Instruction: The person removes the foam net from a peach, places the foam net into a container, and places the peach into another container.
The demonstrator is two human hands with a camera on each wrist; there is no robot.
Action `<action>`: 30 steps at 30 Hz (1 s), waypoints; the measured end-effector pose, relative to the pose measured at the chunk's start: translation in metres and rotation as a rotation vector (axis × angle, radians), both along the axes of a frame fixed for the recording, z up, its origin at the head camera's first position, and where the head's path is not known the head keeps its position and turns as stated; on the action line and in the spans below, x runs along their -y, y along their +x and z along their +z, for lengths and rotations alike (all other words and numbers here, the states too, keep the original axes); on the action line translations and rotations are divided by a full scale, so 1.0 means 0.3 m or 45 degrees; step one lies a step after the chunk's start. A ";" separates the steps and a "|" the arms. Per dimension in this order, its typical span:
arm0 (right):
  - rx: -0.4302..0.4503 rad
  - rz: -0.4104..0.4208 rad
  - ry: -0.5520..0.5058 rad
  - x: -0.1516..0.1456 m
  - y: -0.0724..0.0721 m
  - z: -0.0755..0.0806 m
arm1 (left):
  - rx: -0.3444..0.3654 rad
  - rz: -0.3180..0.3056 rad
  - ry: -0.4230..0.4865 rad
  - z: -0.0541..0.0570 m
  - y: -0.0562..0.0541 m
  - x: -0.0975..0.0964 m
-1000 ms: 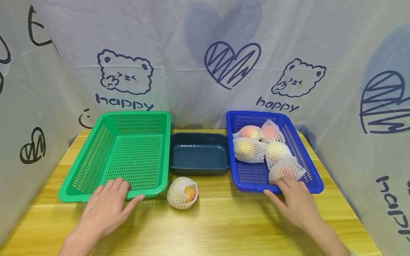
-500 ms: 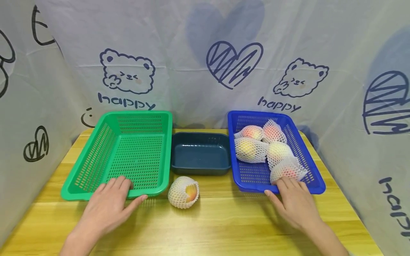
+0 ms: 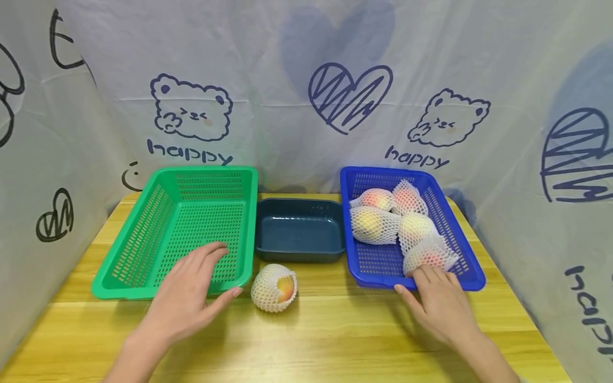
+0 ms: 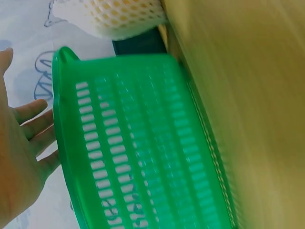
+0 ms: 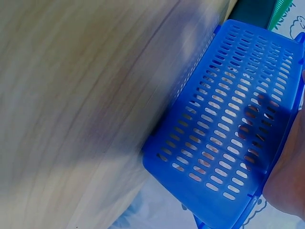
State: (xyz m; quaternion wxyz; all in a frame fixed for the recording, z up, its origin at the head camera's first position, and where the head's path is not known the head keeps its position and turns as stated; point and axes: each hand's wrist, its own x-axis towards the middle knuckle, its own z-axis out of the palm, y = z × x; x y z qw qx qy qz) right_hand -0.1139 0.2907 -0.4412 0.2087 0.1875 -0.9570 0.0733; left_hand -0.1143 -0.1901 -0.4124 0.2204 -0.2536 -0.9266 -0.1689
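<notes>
My left hand (image 3: pixel 187 292) hovers over the front rim of the green basket (image 3: pixel 129 234), its fingers extended above the basket and the thumb apart, holding nothing. Right of it, a round yellow-and-red fruit (image 3: pixel 273 288) in a white foam net sits on the table. With fingers hooked over the front rim and thumb outside, my right hand (image 3: pixel 442 306) grips the blue basket (image 3: pixel 378 279). Several netted fruits (image 3: pixel 373 224) lie in that basket, the nearest one (image 3: pixel 429 255) right at my right fingertips. Through the slots of the blue wall (image 5: pixel 224 119) in the right wrist view, my fingers show inside.
Between the two baskets stands a dark blue rectangular dish (image 3: pixel 300 252), with nothing in it. All stand on a yellow wood-grain table (image 3: pixel 325 340). A white cloth (image 3: pixel 278 133) with heart and bear drawings hangs behind and at both sides.
My left hand has let go of the green basket's front rim and risen, moving right and forward. The right hand stays at the blue basket's rim.
</notes>
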 end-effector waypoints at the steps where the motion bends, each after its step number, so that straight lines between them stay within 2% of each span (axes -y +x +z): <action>1: 0.002 -0.001 -0.002 0.000 0.000 0.000 | -0.009 -0.021 0.001 0.002 -0.004 -0.012; 6: 0.008 -0.005 -0.008 0.002 0.000 0.000 | -0.008 -0.103 -0.022 0.011 -0.021 -0.074; 17: 0.015 -0.008 -0.006 0.003 0.002 0.003 | 0.119 -0.190 -0.133 0.017 -0.043 -0.209; 25: 0.010 -0.005 0.001 0.001 0.002 0.000 | 0.222 -0.259 -0.174 -0.013 -0.054 -0.289; 30: 0.014 -0.008 0.006 -0.002 0.003 0.001 | 0.296 -0.240 -0.199 -0.024 -0.059 -0.316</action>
